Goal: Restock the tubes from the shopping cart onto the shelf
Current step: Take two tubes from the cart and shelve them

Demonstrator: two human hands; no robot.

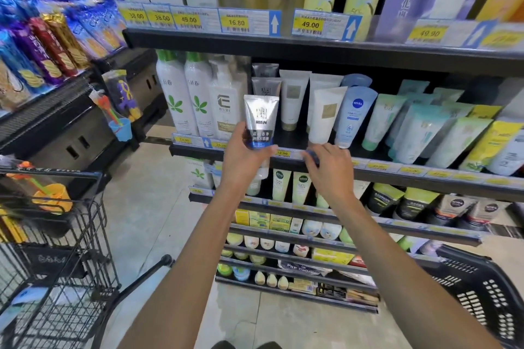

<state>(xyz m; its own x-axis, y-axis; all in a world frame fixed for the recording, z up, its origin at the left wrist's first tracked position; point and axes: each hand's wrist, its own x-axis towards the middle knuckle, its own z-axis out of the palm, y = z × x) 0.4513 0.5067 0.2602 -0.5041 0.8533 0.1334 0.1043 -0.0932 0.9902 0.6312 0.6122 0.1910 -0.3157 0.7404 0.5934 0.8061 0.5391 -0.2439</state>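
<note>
My left hand [243,154] grips a silver tube marked MEN [260,119] by its dark blue lower end, upright, just in front of the middle shelf [397,171]. Two matching silver tubes [266,85] stand behind it on that shelf. My right hand [330,168] hovers at the shelf's front edge to the right, fingers loosely curled with something small and blue at the fingertips; I cannot tell what it is. The black wire shopping cart [56,249] stands at the left.
White, blue and green tubes [323,116] fill the shelf to the right, tall white bottles [175,99] to the left. Price labels line each shelf edge. A black plastic basket [479,289] sits at lower right. Snack racks stand at far left.
</note>
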